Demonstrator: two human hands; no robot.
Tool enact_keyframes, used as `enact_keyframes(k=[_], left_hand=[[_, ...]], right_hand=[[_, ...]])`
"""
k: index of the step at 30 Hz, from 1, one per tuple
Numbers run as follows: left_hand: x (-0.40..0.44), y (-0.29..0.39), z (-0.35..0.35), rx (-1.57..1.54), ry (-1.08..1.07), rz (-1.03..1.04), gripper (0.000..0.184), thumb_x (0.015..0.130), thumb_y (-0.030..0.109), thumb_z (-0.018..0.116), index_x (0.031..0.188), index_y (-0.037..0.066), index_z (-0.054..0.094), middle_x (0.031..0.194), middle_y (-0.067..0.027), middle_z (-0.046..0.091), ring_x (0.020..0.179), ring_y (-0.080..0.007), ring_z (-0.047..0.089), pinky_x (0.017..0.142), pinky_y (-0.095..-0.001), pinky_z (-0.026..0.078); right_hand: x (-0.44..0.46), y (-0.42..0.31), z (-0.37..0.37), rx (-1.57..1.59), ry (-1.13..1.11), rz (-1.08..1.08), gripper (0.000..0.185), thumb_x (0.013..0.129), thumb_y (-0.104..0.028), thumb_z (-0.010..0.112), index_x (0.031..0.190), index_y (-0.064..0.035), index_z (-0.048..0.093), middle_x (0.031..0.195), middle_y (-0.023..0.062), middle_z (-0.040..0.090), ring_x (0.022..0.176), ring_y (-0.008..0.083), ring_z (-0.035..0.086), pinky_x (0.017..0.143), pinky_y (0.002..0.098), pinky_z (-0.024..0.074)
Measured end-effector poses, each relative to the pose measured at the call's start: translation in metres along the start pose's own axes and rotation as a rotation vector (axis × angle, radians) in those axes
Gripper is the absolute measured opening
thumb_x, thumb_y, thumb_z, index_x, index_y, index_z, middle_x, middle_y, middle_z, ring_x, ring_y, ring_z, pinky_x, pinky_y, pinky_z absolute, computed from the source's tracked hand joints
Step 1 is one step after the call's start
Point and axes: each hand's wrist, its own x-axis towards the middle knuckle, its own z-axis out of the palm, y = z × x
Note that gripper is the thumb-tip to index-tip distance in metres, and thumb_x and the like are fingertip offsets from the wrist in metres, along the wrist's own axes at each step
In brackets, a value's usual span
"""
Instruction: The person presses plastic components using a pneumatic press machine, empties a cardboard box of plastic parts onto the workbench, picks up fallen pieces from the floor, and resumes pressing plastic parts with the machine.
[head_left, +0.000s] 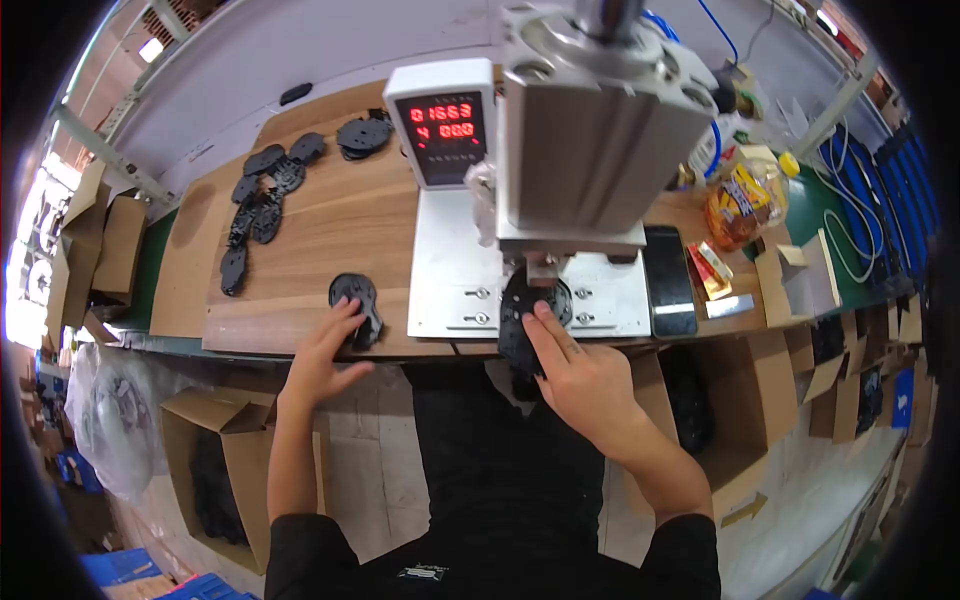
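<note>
My left hand (325, 355) lies at the table's front edge, with its fingertips resting on a flat black plastic part (356, 296) and its thumb spread away. My right hand (585, 385) grips another black plastic part (517, 325), two fingers stretched over its top; its thumb is mostly hidden. That part sits under the head of a metal press (585, 150) and overhangs the front of the silver base plate (440, 280). The press head hides part of its far end.
Several similar black parts (265, 215) lie in a curved row at left. A white counter box (440, 120) stands behind the plate. Right of the press are a phone (670, 285) and a bottle (738, 210). Cardboard boxes (250, 480) with black parts stand below the table.
</note>
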Motion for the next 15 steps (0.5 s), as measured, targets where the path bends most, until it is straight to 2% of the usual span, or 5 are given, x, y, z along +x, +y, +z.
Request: enact_keyframes(k=[4,7,8,11,15], left_hand=[[-0.034,-0.001,0.018,0.099,-0.039,0.178,0.052,0.07,0.007,0.08,0.12,0.004,0.068,0.139,-0.0172,0.06,0.133,-0.0373,0.055,0.109,-0.0454,0.047],[-0.043,0.002,0.027,0.16,0.298,0.236,0.05,0.06,-0.011,0.064,0.109,-0.003,0.072,0.119,-0.0194,0.071,0.114,-0.0364,0.068,0.098,-0.0431,0.055],[-0.046,0.0,0.029,0.159,0.298,0.237,0.05,0.06,-0.011,0.064,0.109,-0.003,0.072,0.119,-0.0194,0.071,0.114,-0.0364,0.068,0.098,-0.0431,0.055],[-0.052,-0.003,0.034,0.038,0.518,0.1,0.039,0.068,-0.015,0.062,0.105,-0.007,0.072,0.108,-0.0221,0.074,0.105,-0.0347,0.072,0.096,-0.0404,0.055],[-0.025,0.013,0.022,0.073,0.573,0.143,0.029,0.074,-0.012,0.066,0.101,-0.005,0.074,0.107,-0.0207,0.074,0.104,-0.0336,0.073,0.095,-0.0413,0.057]], right_hand=[[-0.003,0.002,0.006,0.028,0.027,0.008,0.039,0.079,-0.008,0.066,0.117,-0.0024,0.067,0.127,0.0154,0.07,0.048,0.0111,0.061,0.048,0.0239,0.0479],[-0.004,0.003,0.007,0.017,0.023,0.004,0.038,0.079,-0.009,0.066,0.116,-0.0029,0.067,0.127,0.0158,0.069,0.048,0.011,0.061,0.048,0.024,0.048],[-0.004,0.003,0.008,0.011,0.024,0.001,0.039,0.078,-0.01,0.067,0.116,-0.0031,0.066,0.127,0.0159,0.069,0.049,0.0113,0.061,0.048,0.0241,0.048],[-0.004,0.004,0.008,0.054,0.038,0.016,0.044,0.074,-0.011,0.072,0.118,-0.0043,0.066,0.128,0.0145,0.069,0.05,0.0135,0.063,0.049,0.0256,0.0491],[-0.007,0.003,0.014,0.125,0.083,0.058,0.047,0.07,-0.012,0.077,0.115,-0.0064,0.068,0.128,0.0117,0.069,0.051,0.0153,0.064,0.05,0.0269,0.0501]])
